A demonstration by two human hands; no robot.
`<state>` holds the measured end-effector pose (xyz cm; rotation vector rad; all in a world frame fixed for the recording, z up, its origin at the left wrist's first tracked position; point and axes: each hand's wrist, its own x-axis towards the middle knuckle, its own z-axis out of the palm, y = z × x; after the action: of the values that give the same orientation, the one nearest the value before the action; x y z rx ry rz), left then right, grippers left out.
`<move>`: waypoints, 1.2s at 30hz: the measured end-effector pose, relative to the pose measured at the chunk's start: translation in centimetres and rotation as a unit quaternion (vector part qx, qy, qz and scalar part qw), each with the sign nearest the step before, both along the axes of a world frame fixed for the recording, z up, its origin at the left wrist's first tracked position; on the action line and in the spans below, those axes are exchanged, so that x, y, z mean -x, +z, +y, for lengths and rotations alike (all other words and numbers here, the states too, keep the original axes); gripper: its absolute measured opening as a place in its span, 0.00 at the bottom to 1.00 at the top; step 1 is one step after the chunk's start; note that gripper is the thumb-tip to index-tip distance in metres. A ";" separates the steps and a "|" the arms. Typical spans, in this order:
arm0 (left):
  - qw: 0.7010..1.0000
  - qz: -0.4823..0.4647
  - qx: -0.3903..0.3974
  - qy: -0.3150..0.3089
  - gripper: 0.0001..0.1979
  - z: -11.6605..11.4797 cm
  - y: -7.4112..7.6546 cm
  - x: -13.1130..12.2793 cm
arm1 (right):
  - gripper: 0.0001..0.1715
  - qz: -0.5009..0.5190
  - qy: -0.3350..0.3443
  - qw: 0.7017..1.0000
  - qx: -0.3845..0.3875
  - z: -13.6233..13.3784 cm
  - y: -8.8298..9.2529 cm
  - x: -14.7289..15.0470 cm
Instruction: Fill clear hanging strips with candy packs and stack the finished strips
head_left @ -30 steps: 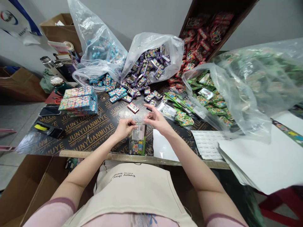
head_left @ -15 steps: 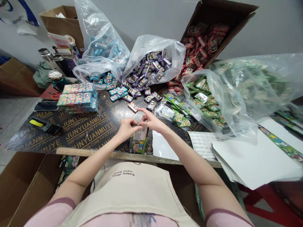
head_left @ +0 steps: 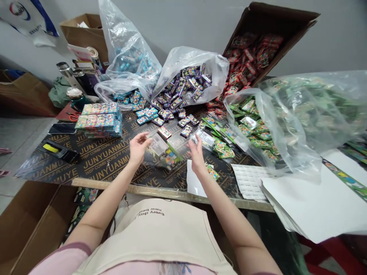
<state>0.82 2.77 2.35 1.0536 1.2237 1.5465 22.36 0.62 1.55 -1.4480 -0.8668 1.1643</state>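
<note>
A flat printed pack (head_left: 168,152) with a clear window and colourful pictures on black is tilted over the table, slightly blurred. My left hand (head_left: 139,147) pinches its left edge between thumb and fingers. To the right of the pack, my right hand (head_left: 196,151) has its fingers apart and holds nothing that I can see. A small box with a reddish side (head_left: 164,132) lies just behind the pack. Near my right wrist is a small green packet (head_left: 212,172), partly covered by the arm. A white sheet (head_left: 195,183) lies below the right hand.
Clear bags of blue (head_left: 129,57), purple (head_left: 183,84) and green packets (head_left: 252,122) line the back, beside a carton of red packets (head_left: 286,23). At left are stacked blue boxes (head_left: 99,118), a tape dispenser (head_left: 59,151) and a phone (head_left: 61,128). White sheets (head_left: 315,198) lie right.
My hands, earlier together with fingertips on a small green thing, have moved apart. The printed pack has risen from the table's front edge into my left hand. The view has shifted slightly.
</note>
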 end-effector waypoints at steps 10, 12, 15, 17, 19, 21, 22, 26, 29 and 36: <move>0.987 0.159 0.011 0.033 0.32 -3.5 -3.1 0.9 | 0.55 -0.040 0.054 0.993 -0.092 -0.7 0.9 0.7; 0.964 0.261 -0.048 0.014 0.32 -3.6 -1.5 0.7 | 0.55 -0.117 0.143 0.974 -0.128 -0.5 2.0 0.3; 0.927 0.333 -0.135 -0.105 0.22 -3.2 1.1 -0.1 | 0.51 -0.185 0.252 0.938 -0.147 -0.6 2.5 0.8; 0.911 0.340 -0.152 -0.175 0.12 -2.8 1.9 -0.6 | 0.51 -0.196 0.291 0.925 -0.147 -0.7 2.3 1.3; 0.905 0.343 -0.144 -0.205 0.05 -2.6 1.9 -0.9 | 0.49 -0.198 0.284 0.924 -0.161 -0.6 2.4 1.5; 0.904 0.347 -0.136 -0.208 0.04 -2.6 1.5 -0.9 | 0.37 -0.209 0.238 0.929 -0.191 -0.2 3.0 1.2; 0.904 0.348 -0.136 -0.207 0.05 -2.6 1.3 -0.9 | 0.29 -0.216 0.215 0.930 -0.206 0.1 3.4 0.9; 0.901 0.351 -0.142 -0.212 0.04 -2.8 1.1 -0.6 | 0.13 -0.234 0.235 0.916 -0.227 0.4 4.8 0.4; 0.896 0.355 -0.151 -0.221 0.04 -2.9 1.2 -0.6 | 0.17 -0.270 0.262 0.901 -0.217 -0.6 4.1 0.9; 0.900 0.349 -0.149 -0.215 0.06 -2.9 1.0 -0.6 | 0.15 -0.323 0.229 0.887 -0.236 -1.8 3.4 1.2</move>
<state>1.47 -0.13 3.34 2.0505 1.0961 1.0426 21.13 -1.23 4.97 -1.2488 -1.8967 0.6888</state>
